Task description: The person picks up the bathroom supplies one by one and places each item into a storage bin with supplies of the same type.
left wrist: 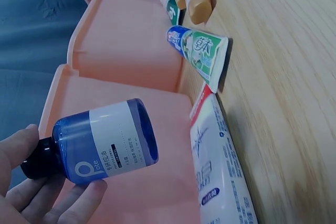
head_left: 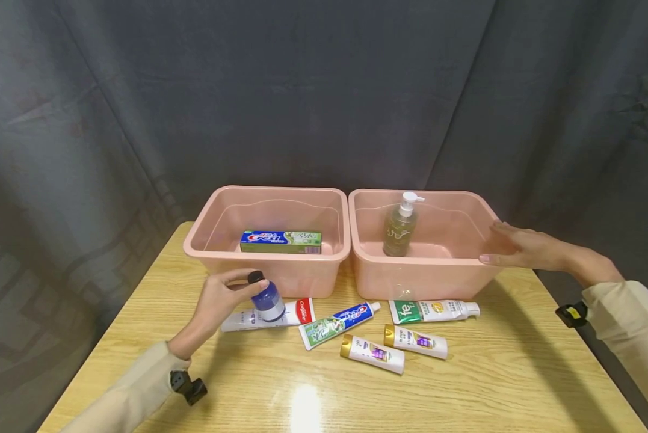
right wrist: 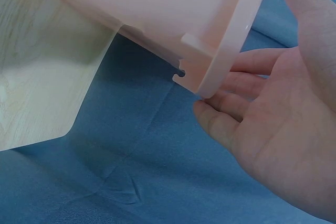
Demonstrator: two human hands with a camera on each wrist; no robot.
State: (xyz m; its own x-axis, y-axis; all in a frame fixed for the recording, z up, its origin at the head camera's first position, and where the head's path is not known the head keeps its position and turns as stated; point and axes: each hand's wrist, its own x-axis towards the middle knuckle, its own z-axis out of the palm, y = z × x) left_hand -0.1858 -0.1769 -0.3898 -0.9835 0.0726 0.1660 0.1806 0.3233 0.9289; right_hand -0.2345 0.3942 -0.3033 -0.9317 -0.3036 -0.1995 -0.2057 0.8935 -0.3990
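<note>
Thumb and fingers of my left hand (head_left: pixel 228 297) pinch a small blue bottle (head_left: pixel 269 302) by its black cap. The white label faces outward in the left wrist view, where the bottle (left wrist: pixel 105 142) lies sideways. It hovers in front of the left pink bin (head_left: pixel 266 261), over a white and red Colgate toothpaste tube (head_left: pixel 248 320). At the right pink bin (head_left: pixel 432 279), my right hand (head_left: pixel 529 248) rests on the rim near the front right corner. In the right wrist view, its fingers (right wrist: pixel 223 116) extend against the rim, fairly straight.
Inside the left bin lies a toothpaste box (head_left: pixel 280 242). A pump bottle (head_left: pixel 399 231) stands in the right bin. Before the bins lie a green-blue toothpaste tube (head_left: pixel 337 325), a green-white tube (head_left: pixel 432 311) and two white gold-capped bottles (head_left: pixel 375 353). A grey curtain (head_left: pixel 324 96) hangs behind.
</note>
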